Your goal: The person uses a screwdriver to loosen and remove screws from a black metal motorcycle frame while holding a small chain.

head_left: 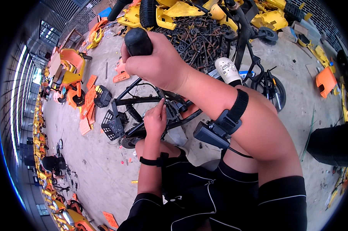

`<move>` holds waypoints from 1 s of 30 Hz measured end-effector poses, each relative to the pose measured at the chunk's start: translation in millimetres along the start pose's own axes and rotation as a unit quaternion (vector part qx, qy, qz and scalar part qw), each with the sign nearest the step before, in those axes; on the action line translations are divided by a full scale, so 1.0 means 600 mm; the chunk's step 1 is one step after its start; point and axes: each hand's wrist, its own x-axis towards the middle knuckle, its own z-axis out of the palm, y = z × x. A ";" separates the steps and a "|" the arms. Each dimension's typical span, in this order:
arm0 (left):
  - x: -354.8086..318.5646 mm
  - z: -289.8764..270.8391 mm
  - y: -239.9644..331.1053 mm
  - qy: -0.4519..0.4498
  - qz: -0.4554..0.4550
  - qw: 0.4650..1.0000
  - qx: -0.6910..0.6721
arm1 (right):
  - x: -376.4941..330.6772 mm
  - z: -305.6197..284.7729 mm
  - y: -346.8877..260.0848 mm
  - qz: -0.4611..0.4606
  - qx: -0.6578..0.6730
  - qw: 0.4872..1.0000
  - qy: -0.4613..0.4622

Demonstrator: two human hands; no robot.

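My right hand [158,61] is raised close to the camera, its fingers wrapped around a thick black handle [138,43]. Only the rounded end of that handle shows; whatever tool it belongs to is hidden behind the hand. Lower down, my left hand [155,120] reaches to the middle of a black scooter frame [135,101]. Its fingers are drawn together at a frame part, and I cannot make out what they hold. The stripped frame lies on the floor in front of my knees, with a black shock absorber [134,114] and a black slotted panel [111,125] on it.
A big heap of rusty metal parts [197,40] lies ahead, with yellow body panels [181,10] behind. Orange panels [90,98] and a yellow scooter [72,71] stand left. A wheel [279,92] is right of my foot [227,69]. Another person [53,163] is far left.
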 end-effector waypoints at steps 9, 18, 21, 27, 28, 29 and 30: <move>0.003 0.006 0.001 0.013 0.007 1.000 0.002 | 0.003 0.013 0.063 0.005 0.028 0.998 0.049; 0.002 0.003 0.004 0.017 -0.008 1.000 -0.019 | 0.001 0.003 0.049 0.035 -0.011 0.998 0.056; -0.001 0.003 0.000 0.005 -0.019 1.000 -0.013 | -0.003 0.005 0.048 0.006 -0.032 0.998 0.060; -0.002 0.004 0.002 0.012 -0.031 0.999 -0.013 | -0.001 0.007 0.052 -0.003 -0.011 0.998 0.062; -0.002 0.003 0.002 0.009 -0.033 0.999 -0.012 | -0.001 0.008 0.053 0.001 -0.004 0.998 0.065; -0.001 0.002 0.003 0.006 -0.035 0.999 -0.011 | 0.000 0.008 0.053 0.005 0.004 0.998 0.068; -0.001 0.002 0.005 0.002 -0.036 0.999 -0.011 | 0.001 0.007 0.053 0.010 0.011 0.997 0.072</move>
